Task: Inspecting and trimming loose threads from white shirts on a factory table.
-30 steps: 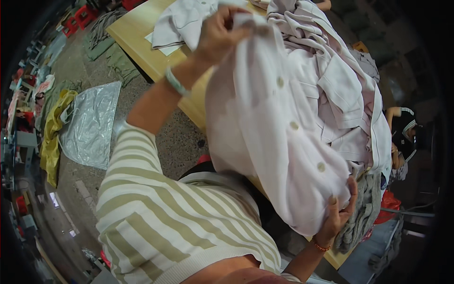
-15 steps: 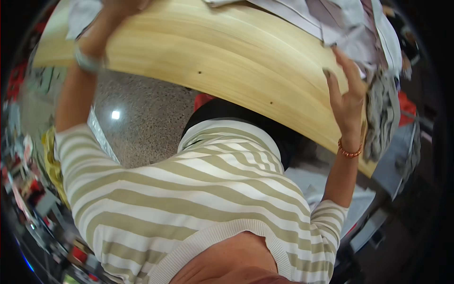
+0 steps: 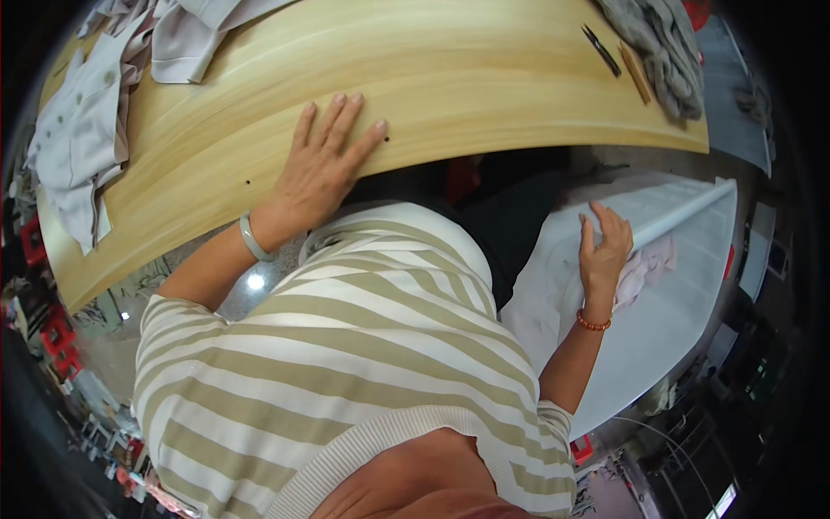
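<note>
My left hand (image 3: 324, 160) lies flat, fingers stretched, on the pale wooden tabletop (image 3: 450, 95) close to its near edge. It holds nothing. To the right, below the table's level, my right hand (image 3: 605, 251) hovers over a large white bin-like thing (image 3: 666, 337), its fingers bent but apart and nothing visible between them. Beside that hand, a pale pink cloth (image 3: 648, 264) shows within the white thing. Pale lilac garments (image 3: 86, 121) with round buttons or dots are piled at the table's left end.
At the table's right end lie black thread snips (image 3: 601, 50), a narrow wooden piece (image 3: 635, 73) and a bunched grey knit cloth (image 3: 666, 60). Another pale garment piece (image 3: 186, 52) rests at the upper left. Red crates (image 3: 59, 337) stand beyond the table at the left.
My left hand has come down from the far left onto the near part of the tabletop. My right hand has left the garments and dropped toward the white thing. The view has turned rightward.
</note>
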Demonstrator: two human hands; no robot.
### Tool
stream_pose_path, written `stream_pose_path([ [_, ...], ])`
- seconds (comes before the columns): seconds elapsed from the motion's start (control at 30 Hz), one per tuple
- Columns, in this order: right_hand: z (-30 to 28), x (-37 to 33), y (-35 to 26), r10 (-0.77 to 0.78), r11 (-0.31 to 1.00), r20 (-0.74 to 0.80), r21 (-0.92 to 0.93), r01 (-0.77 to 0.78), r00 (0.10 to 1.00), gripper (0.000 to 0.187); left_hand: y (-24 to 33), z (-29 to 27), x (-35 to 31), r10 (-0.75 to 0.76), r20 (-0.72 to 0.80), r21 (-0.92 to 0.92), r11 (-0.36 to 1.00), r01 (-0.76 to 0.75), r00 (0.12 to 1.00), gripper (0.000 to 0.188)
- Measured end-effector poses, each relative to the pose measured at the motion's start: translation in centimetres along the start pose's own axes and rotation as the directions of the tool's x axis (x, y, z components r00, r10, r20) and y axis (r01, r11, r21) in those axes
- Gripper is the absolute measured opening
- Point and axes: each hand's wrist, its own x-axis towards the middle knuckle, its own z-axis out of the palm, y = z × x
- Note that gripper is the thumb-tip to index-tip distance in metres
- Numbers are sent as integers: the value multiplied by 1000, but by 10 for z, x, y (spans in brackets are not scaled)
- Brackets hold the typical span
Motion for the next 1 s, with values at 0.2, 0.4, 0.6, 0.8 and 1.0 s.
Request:
stream_pose_path([
  [0.2,5,3,5,-65,961,-116,261,93,991,19,3,3,1,5,-28,102,995,-2,1000,78],
  [0.4,13,6,7,-8,826,-116,559,72,993,19,-2,8,-12,53,-205,83,996,-36,977,68],
  [0.6,15,1,15,-54,757,-59,648,80,997,20,-10,18,-14,69,-313,150,988,-23,947,59],
  [0.8,12,0,15,-169,782,-92,593,190,981,20,-5,28,-27,120,-380,320,948,8,917,50],
  [1.0,13,-9,20,-178,821,-135,526,222,975,18,46,54,-69,68,-417,280,958,58,906,29],
])
